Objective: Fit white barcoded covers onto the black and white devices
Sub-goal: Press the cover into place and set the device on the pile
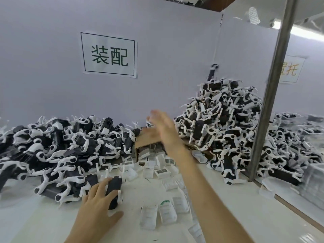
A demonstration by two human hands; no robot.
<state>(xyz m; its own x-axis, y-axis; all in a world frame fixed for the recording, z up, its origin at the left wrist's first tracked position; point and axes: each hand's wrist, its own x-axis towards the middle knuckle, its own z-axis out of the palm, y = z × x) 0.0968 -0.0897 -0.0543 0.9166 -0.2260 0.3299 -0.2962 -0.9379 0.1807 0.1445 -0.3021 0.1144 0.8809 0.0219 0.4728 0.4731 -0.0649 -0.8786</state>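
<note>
Under left hand (95,202) fingertips, black device (116,183)

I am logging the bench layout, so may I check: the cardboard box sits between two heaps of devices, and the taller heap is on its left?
Not quite. The head view shows the taller heap on the right of the cardboard box, not the left. The box does sit between two heaps of devices, the lower heap on its left.
</note>
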